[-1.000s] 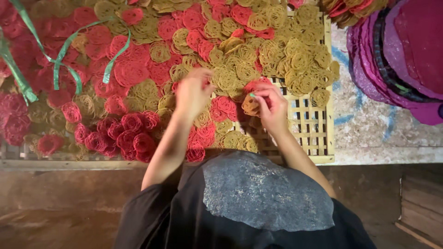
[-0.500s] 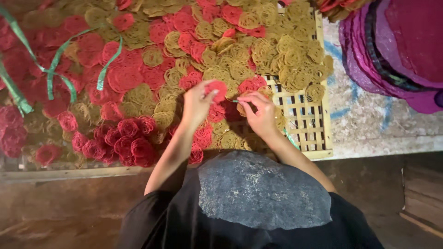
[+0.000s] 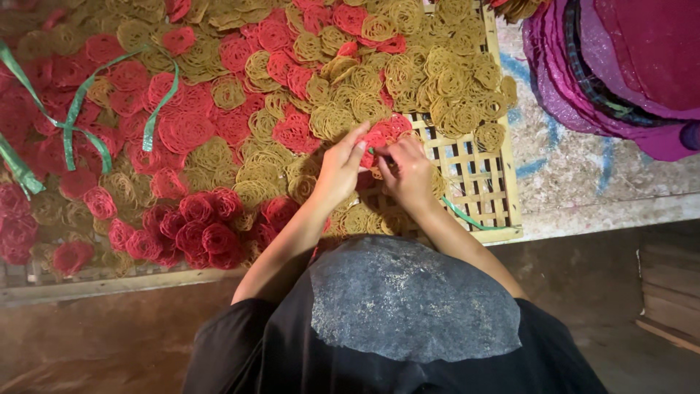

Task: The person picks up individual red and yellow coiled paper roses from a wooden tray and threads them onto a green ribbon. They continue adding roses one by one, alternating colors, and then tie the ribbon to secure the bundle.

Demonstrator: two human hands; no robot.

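Many red and yellow coils [image 3: 219,146] | woven tray [image 3: 503,175] | both hands' grip: red coil [image 3: 379,137]

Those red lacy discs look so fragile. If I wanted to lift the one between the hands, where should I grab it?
Probably by the outer rim. The red disc lies flat on the woven bamboo tray, so come from above at its near edge, where the left hand and right hand pinch it.

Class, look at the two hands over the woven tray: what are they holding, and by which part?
Both the left hand and right hand pinch one red coiled disc by its near edge, fingertips meeting there.
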